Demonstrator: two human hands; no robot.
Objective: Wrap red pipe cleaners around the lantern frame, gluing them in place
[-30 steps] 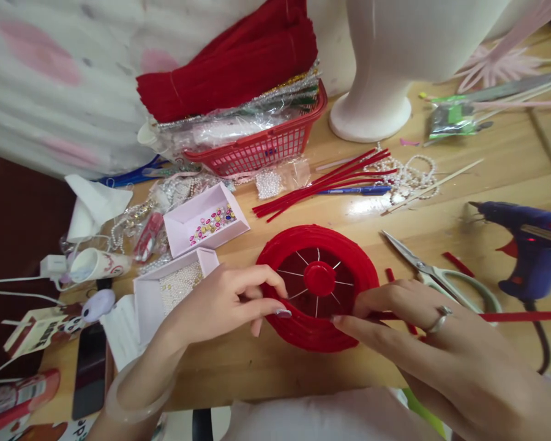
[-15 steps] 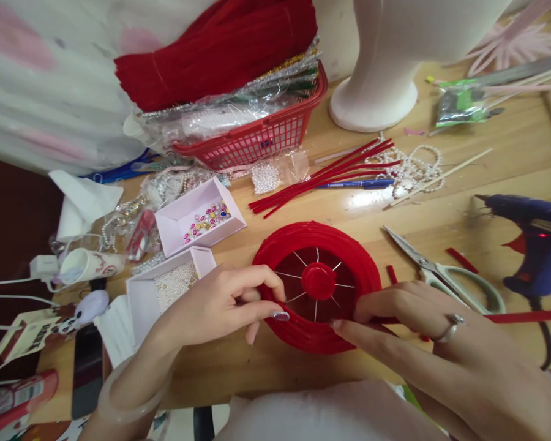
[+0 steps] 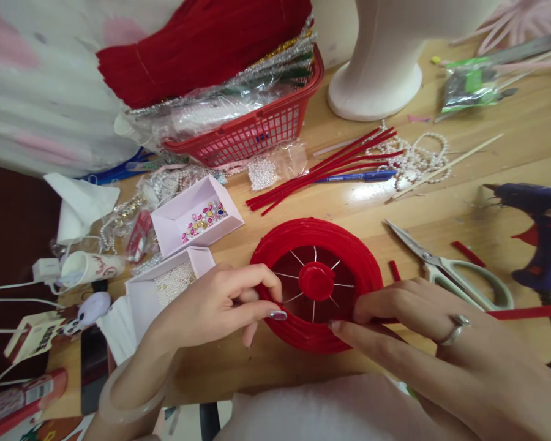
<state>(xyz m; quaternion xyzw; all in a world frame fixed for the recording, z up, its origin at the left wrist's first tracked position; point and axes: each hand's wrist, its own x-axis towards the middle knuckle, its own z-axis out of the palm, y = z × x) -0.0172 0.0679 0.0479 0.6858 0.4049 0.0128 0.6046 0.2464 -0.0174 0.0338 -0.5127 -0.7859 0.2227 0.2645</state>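
Observation:
A round red frame, its thick rim wrapped in fuzzy chenille stem, lies on the wooden table in front of me. Thin silver wire spokes run from the rim to a red hub. My left hand pinches the near left part of the rim between thumb and forefinger. On the near right side, the thumb and forefinger of my right hand close on the rim. A red chenille stem passes beneath my right hand and sticks out to the right; its grip there is partly hidden.
Scissors and a blue glue gun lie at the right. Behind the frame are loose red stems, a pen and pearl strings. White boxes of beads stand left, below a red basket. A white mannequin stand is behind.
The view has shifted slightly, so the basket and glue gun sit a little differently in it. Both hands keep the same hold on the rim.

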